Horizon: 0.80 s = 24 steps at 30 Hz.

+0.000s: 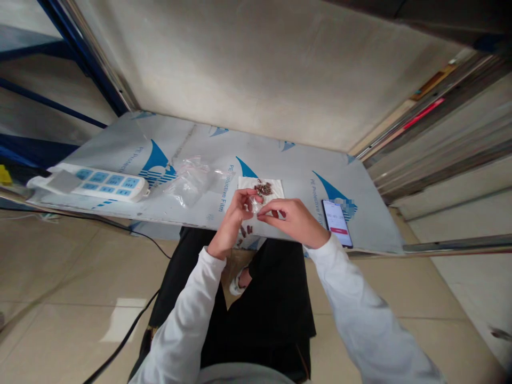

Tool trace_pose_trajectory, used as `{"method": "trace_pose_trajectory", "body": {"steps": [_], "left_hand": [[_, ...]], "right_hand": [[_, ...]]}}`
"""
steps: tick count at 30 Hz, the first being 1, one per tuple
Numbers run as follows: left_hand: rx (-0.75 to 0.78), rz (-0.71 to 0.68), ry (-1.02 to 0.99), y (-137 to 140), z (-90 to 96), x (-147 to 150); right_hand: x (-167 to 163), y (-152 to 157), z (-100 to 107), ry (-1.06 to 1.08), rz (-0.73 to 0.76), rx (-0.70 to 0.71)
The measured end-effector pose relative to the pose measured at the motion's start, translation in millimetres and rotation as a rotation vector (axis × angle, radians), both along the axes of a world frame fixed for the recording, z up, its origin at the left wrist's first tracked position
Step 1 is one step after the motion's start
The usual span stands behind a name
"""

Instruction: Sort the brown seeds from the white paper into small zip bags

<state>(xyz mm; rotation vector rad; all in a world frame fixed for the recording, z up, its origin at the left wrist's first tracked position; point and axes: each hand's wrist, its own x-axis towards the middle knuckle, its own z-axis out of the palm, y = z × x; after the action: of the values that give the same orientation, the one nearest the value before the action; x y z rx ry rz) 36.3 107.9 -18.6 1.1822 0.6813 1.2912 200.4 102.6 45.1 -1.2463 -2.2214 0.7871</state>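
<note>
The left sleeve (182, 317) and right sleeve (356, 309) are long, plain and white, softly creased, with close-fitting cuffs (212, 259). The left hand (233, 220) and right hand (298, 220) are bare. Below a pale top (244, 373) come loose black trousers (268, 304); one whitish shoe (236, 287) shows, partly hidden.

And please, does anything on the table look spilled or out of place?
Possibly: a few small brown pieces appear at the front of the table, below the left hand, apart from the pile on the white sheet. That separation looks odd, though I cannot tell whether they spilled or were put there.
</note>
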Motion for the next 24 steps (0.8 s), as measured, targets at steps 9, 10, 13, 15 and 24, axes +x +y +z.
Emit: {"method": "trace_pose_trajectory", "body": {"steps": [9,10,13,15,24], "left_hand": [[-0.122,0.073,0.059,-6.9,37.0,-1.1],[-0.114,0.060,0.067,-8.5,39.6,-2.3],[-0.088,0.076,0.072,-14.2,45.8,-5.4],[-0.064,0.126,0.085,-18.0,48.9,-5.7],[-0.050,0.222,0.062,-21.7,45.7,6.8]], "right_hand": [[10.3,-8.8,33.4,0.016,0.028,0.177],[11.3,-11.8,38.0,0.003,0.037,0.205],[13.4,-22.2,46.7,-0.005,0.000,0.267],[12.9,-28.4,44.7,0.074,-0.099,0.270],[-15.8,-32.3,-11.5,0.905,-0.501,-0.245]]}}
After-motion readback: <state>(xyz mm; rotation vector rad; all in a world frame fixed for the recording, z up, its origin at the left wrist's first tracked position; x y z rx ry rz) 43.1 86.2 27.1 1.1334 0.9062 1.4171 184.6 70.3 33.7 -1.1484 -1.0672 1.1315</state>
